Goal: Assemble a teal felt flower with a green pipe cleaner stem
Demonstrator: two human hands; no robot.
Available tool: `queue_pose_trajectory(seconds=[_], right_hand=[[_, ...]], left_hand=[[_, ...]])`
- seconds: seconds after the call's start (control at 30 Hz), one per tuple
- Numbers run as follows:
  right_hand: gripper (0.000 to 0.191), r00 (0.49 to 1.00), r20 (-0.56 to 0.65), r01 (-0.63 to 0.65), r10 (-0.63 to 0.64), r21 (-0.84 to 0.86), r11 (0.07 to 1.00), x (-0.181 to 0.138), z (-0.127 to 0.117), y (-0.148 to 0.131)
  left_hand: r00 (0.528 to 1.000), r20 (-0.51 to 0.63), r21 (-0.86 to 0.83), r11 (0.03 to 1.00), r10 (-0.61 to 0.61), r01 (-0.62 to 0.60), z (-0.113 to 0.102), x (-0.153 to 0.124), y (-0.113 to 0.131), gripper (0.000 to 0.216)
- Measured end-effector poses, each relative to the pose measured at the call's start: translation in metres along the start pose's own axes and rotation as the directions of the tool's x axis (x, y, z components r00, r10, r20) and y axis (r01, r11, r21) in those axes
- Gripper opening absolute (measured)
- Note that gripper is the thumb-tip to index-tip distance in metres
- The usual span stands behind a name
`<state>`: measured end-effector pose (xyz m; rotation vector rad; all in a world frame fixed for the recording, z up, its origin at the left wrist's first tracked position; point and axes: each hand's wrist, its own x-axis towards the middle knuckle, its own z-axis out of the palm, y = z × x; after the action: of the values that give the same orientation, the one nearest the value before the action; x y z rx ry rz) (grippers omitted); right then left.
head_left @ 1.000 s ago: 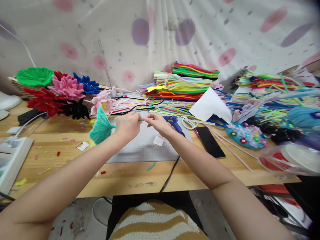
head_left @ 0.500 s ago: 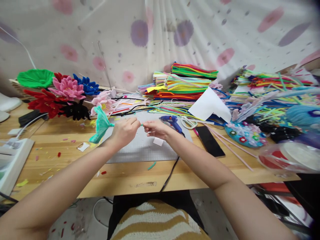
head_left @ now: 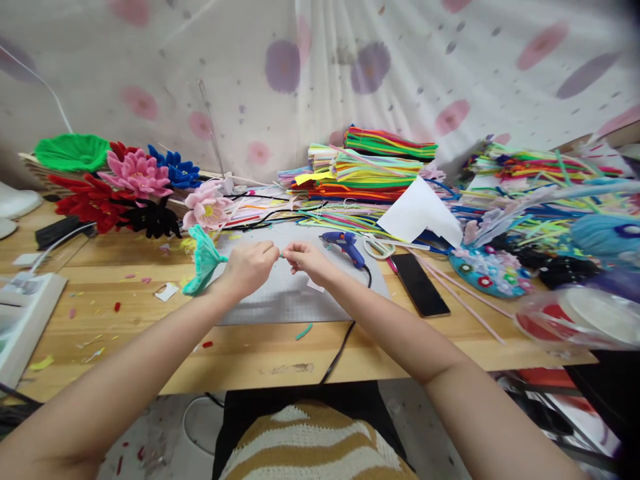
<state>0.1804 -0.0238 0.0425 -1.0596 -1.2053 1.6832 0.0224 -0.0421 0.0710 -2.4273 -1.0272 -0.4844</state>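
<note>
My left hand [head_left: 249,267] is closed around the thin stem of a teal pipe-cleaner flower [head_left: 204,260], whose fan-shaped head sticks out to the left of my fist. My right hand [head_left: 306,258] pinches the free end of that same teal stem just right of my left thumb. Both hands hover over a grey cutting mat [head_left: 295,287] in the middle of the wooden table [head_left: 250,353].
Finished pipe-cleaner flowers [head_left: 135,180] lie at the back left. Stacks of coloured pipe cleaners [head_left: 370,167] fill the back and right. A blue glue gun [head_left: 345,245], scissors [head_left: 379,247], a black phone [head_left: 419,285], a white paper sheet [head_left: 417,212] and a power strip [head_left: 23,313] lie nearby.
The teal flower head has turned and dropped slightly, showing more edge-on. Both hands have shifted a little lower and stayed pinched on the stem.
</note>
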Motion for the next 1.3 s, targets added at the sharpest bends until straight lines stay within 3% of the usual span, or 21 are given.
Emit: queue_pose_trajectory(seconds=[0.13,0.23,0.33,0.43,0.5,0.57,0.63,0.7,0.8,0.97,1.07,1.17,1.23,1.3], right_hand=[[0.016,0.988,0.035,-0.156,0.153,0.107,0.982,0.002,0.003,0.009],[0.017,0.96,0.07,-0.277,0.271,0.091,0.957,0.004,0.004,0.013],[0.017,0.949,0.115,-0.286,0.293,-0.069,0.956,0.01,0.002,0.015],[0.012,0.981,0.046,-0.162,0.19,-0.345,0.924,0.022,-0.005,0.011],[0.007,0.997,-0.056,-0.074,0.05,-0.604,0.793,0.033,-0.013,0.001],[0.011,0.988,-0.12,-0.044,-0.101,-0.832,0.553,0.043,-0.022,-0.013],[0.018,0.977,-0.151,-0.095,-0.149,-0.939,0.33,0.052,-0.032,-0.029],[0.026,0.981,-0.187,-0.172,-0.051,-0.962,0.211,0.06,-0.039,-0.04],[0.03,0.974,-0.227,-0.228,0.026,-0.966,0.121,0.074,-0.045,-0.047],[0.028,0.958,-0.218,-0.209,-0.185,-0.976,0.064,0.101,-0.046,-0.039],[0.033,0.93,-0.238,-0.239,-0.281,-0.97,0.029,0.118,-0.049,-0.032],[0.035,0.909,-0.272,-0.298,-0.317,-0.954,-0.035,0.129,-0.055,-0.025],[0.035,0.908,-0.267,-0.306,-0.323,-0.949,-0.073,0.134,-0.059,-0.021],[0.035,0.907,-0.246,-0.291,-0.342,-0.953,-0.087,0.137,-0.06,-0.019]], left_hand=[[0.994,-0.014,0.032,0.994,0.105,-0.105,0.006,-0.011,0.001,0.019],[0.992,0.014,0.012,0.992,0.125,-0.125,0.013,-0.019,-0.001,0.019],[0.992,0.095,-0.057,0.995,0.088,-0.082,0.023,-0.024,-0.009,0.019],[0.975,0.222,-0.082,0.996,0.002,0.017,0.033,-0.028,-0.02,0.019],[0.952,0.304,-0.086,0.994,-0.031,0.06,0.04,-0.032,-0.028,0.019],[0.928,0.37,-0.114,0.989,-0.042,0.09,0.046,-0.037,-0.033,0.019],[0.916,0.396,-0.138,0.982,-0.061,0.125,0.051,-0.04,-0.036,0.019],[0.918,0.381,-0.143,0.975,-0.105,0.171,0.054,-0.041,-0.037,0.018],[0.916,0.355,-0.119,0.963,-0.187,0.243,0.058,-0.038,-0.036,0.019],[0.903,0.329,-0.15,0.928,-0.277,0.34,0.059,-0.031,-0.033,0.021],[0.927,0.182,-0.249,0.896,-0.329,0.367,0.055,-0.037,-0.033,0.027],[0.89,0.018,-0.313,0.843,-0.455,0.437,0.049,-0.051,-0.031,0.018],[0.862,0.0,-0.325,0.815,-0.508,0.48,0.046,-0.062,-0.027,0.018],[0.865,0.038,-0.333,0.81,-0.501,0.484,0.046,-0.07,-0.022,0.021]])
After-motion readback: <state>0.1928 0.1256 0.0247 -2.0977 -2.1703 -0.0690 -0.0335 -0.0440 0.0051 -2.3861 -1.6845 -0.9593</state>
